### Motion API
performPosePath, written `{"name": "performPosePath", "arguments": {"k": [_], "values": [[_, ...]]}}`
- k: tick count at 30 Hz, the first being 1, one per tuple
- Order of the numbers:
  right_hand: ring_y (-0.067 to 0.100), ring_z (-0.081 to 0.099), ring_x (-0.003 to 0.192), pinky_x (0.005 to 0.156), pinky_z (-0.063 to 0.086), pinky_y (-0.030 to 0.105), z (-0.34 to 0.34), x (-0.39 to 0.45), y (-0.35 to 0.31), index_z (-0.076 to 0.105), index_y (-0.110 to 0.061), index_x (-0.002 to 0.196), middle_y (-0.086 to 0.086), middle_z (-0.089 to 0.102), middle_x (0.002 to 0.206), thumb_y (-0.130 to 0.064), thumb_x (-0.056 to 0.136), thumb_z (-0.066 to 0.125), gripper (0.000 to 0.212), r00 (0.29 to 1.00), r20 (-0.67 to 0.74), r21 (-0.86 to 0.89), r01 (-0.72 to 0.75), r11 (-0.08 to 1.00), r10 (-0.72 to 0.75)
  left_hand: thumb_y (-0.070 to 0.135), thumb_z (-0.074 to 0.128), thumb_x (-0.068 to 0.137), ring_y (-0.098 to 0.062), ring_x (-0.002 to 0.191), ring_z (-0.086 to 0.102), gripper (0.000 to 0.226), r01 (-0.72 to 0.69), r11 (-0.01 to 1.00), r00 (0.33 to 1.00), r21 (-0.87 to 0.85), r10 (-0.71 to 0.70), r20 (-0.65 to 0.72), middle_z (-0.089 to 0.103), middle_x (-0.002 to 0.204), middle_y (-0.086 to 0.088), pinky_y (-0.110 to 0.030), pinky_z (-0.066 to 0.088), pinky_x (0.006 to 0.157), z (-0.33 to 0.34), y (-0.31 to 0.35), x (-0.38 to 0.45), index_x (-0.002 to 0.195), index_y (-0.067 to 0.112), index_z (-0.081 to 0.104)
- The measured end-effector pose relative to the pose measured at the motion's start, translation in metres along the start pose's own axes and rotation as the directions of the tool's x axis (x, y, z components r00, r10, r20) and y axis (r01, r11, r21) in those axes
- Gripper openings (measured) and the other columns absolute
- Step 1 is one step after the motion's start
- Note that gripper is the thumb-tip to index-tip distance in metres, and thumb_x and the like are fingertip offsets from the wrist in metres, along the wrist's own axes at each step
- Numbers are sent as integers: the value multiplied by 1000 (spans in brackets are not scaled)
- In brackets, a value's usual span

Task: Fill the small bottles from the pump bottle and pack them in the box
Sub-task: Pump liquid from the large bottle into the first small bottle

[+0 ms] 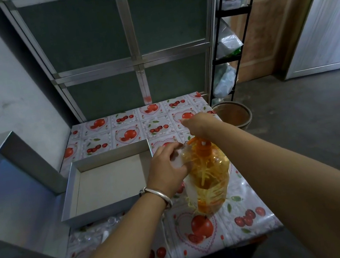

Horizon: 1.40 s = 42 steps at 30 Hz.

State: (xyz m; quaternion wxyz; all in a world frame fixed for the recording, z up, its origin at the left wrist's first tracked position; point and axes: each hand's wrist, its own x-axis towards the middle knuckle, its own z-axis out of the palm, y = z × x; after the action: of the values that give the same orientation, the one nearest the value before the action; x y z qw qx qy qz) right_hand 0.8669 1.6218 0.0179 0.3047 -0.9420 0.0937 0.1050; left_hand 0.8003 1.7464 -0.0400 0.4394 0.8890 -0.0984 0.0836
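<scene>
A desk (252,211) covered with a fruit-print cloth is seen from above. A pump bottle (210,180) of yellow-orange liquid stands upright near the middle of the desk, just right of an open silver box (73,197). The right hand (200,124) is placed on top of the orange pump head (203,146), fingers curled down over it; the grip is mostly hidden by the wrist, so how tightly it is closed cannot be told. The left hand (168,168) is curled around a small bottle (180,159), clear and pale, held against the upper left side of the pump bottle close by the spout; fingers are wrapped around it and most of it is covered. A silver bracelet (160,196) is worn on the left wrist. The box is seen with a grey inside, no bottles visible in it. Its lid (10,195), silver and shiny, is leaned at the left edge of the desk, tilted. Some clear plastic items (104,230), blurred, are lying on the desk just in front of the box, partly behind the left forearm; what they are cannot be told. A cabinet (129,47) with metal framing is standing behind the desk, and a brown tub (233,115) is on the floor beyond the right corner.
</scene>
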Motion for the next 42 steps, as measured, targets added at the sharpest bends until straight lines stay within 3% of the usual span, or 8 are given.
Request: {"name": "performPosePath", "arguments": {"k": [8, 10, 15, 18, 22, 28, 34, 42], "values": [[33, 57, 107, 86, 50, 37, 5, -5, 5, 50, -4, 131, 19, 56, 126, -21, 99, 38, 38, 999, -12, -181, 44, 983, -46, 21, 74, 74, -11, 90, 51, 46, -18, 1000, 1000, 25, 18, 15, 53, 101, -1, -7, 39, 74, -3, 2, 1, 117, 18, 60], [28, 59, 98, 73, 50, 28, 5, -1, 2, 33, -12, 144, 17, 51, 130, -17, 100, 38, 45, 1000, 24, -167, 14, 986, -10, 21, 74, 75, -11, 90, 51, 47, -14, 999, 1000, 38, 13, 19, 53, 101, -2, -4, 36, 73, -4, 2, 1, 119, 18, 59], [35, 45, 127, 101, 40, 42, 1, -6, -4, 31, -8, 144, 17, 45, 140, -41, 100, 34, 55, 988, 137, -82, -55, 995, 66, 21, 73, 75, -11, 89, 49, 48, -22, 998, 999, 59, 20, 41, 51, 100, -3, -4, 36, 71, -8, 4, 0, 121, 17, 58], [33, 52, 117, 85, 49, 36, 5, -7, -3, 17, -19, 150, 19, 45, 137, -12, 100, 36, 54, 999, 13, -136, 36, 990, -34, 21, 74, 75, -9, 86, 48, 49, -19, 998, 999, 67, 16, 50, 51, 98, -2, -2, 35, 69, -10, 4, 0, 121, 17, 58], [23, 55, 89, 62, 44, 27, 6, -2, 4, 13, -30, 150, 17, 46, 134, -10, 100, 29, 56, 998, -51, -78, 22, 997, -26, 22, 74, 74, -10, 87, 50, 50, -8, 996, 998, 86, 3, 57, 52, 97, -1, -3, 36, 70, -10, 5, -2, 121, 18, 59], [36, 39, 130, 105, 37, 43, -1, -6, -1, 29, -10, 145, 17, 36, 147, -45, 100, 30, 57, 993, 88, -65, -76, 995, 81, 25, 74, 74, -14, 90, 52, 47, 4, 998, 998, 68, -8, 63, 55, 101, -5, -8, 37, 72, -10, 11, -3, 118, 17, 60], [36, 47, 123, 94, 47, 42, 6, -6, 5, 14, -27, 150, 19, 41, 141, -14, 102, 29, 52, 999, 11, -141, 40, 989, -39, 21, 75, 73, -12, 89, 52, 47, 13, 999, 997, 53, -16, 71, 54, 103, -4, -8, 39, 72, -9, 11, -4, 117, 16, 60], [37, 37, 132, 107, 36, 45, -1, -6, -5, 28, -13, 146, 17, 36, 147, -45, 100, 31, 57, 988, 127, -32, -84, 996, 87, 20, 75, 73, -14, 90, 53, 45, 17, 999, 997, 50, -21, 69, 56, 105, -6, -5, 36, 71, -12, 11, -3, 116, 16, 60]]}}
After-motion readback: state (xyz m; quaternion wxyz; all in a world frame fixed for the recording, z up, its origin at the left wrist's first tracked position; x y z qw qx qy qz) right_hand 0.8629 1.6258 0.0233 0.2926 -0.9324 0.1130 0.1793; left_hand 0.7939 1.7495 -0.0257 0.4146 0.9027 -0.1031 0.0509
